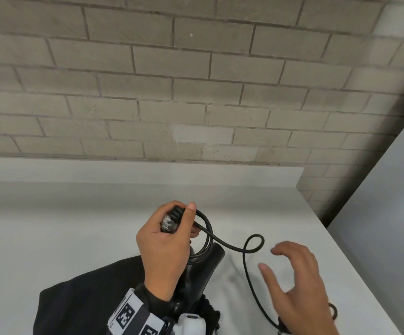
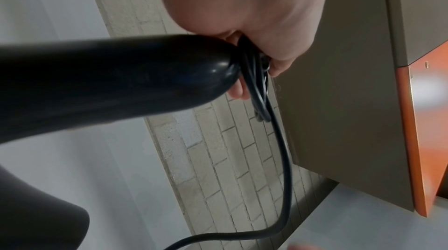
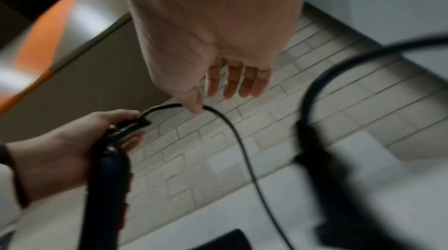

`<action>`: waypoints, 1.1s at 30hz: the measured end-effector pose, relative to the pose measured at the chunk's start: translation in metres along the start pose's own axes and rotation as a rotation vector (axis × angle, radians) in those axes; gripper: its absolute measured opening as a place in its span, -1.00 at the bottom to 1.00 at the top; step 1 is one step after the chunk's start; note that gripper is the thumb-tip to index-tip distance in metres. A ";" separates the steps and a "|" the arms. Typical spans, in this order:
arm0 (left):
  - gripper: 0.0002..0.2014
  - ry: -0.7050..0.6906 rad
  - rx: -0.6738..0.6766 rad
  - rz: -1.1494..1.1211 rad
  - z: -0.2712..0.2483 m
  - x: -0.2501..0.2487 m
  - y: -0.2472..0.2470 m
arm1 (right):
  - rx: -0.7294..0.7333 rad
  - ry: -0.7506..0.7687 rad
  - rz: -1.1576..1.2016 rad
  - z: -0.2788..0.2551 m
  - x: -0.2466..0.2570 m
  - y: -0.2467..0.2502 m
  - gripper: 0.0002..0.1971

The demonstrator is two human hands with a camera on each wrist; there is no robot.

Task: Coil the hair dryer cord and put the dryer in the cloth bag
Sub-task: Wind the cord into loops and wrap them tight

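- my left hand (image 1: 164, 240) is curled round the end of the hair dryer's handle (image 1: 205, 264) and pinches the finished loops of cord (image 1: 205, 228) against it, thumb on top, so the coil can't spring loose
- i judge the handle end works as the anchor for the coil, which is why the dryer hangs below my left palm, its body down over the black cloth bag (image 1: 87, 296)
- my right hand (image 1: 297, 279) is empty, fingers spread and loosely bent, hovering just right of the slack cord; in the right wrist view the thumb tip looks to be at the cord, though i can't tell if it touches
- the loose cord runs from my left thumb, curls into a small kink between my hands, then trails under my right wrist toward the plug (image 3: 339, 187), blurred there
- the bag lies under my left forearm on the white table (image 1: 75, 226); i can't see its mouth
- the kink may snag the next loop; a brick wall (image 1: 196, 81) stands beyond both hands
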State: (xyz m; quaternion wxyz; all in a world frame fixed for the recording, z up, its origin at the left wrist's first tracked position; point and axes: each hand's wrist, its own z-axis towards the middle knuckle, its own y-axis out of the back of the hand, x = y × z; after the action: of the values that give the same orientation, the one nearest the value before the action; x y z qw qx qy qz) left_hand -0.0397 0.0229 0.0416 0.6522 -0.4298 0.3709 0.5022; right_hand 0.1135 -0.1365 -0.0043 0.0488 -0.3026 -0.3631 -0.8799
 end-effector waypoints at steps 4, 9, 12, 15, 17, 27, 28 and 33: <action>-0.89 -0.018 0.012 0.023 -0.002 0.000 0.000 | 0.125 0.077 0.125 0.009 0.034 -0.020 -0.49; -0.88 -0.047 0.042 0.040 -0.002 -0.002 0.003 | 0.187 0.299 0.038 0.028 0.053 -0.022 -0.80; -0.84 -0.070 0.081 0.045 -0.002 0.000 0.004 | 0.115 0.389 0.085 0.048 0.065 -0.007 -0.89; -0.81 -0.129 0.150 0.039 -0.004 0.002 0.005 | 0.110 0.405 0.188 0.070 0.079 0.011 -0.90; -0.77 -0.177 0.205 0.031 -0.006 0.003 0.006 | 0.110 0.395 0.250 0.084 0.089 0.019 -0.92; -0.74 -0.443 0.352 0.060 -0.004 0.003 0.015 | 0.244 0.122 0.539 0.108 0.108 -0.006 -0.94; -0.76 -0.461 0.346 0.044 -0.004 0.004 0.016 | 0.249 0.059 0.591 0.107 0.105 -0.011 -0.94; -0.75 -0.491 0.278 0.007 -0.004 0.006 0.016 | 0.221 -0.154 0.730 0.087 0.095 -0.032 -0.97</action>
State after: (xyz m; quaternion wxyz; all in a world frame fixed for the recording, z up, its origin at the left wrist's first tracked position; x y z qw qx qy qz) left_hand -0.0541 0.0229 0.0315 0.7737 -0.2002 0.2685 0.5378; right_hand 0.0698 -0.0421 0.0786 0.3638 -0.4699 -0.3267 -0.7350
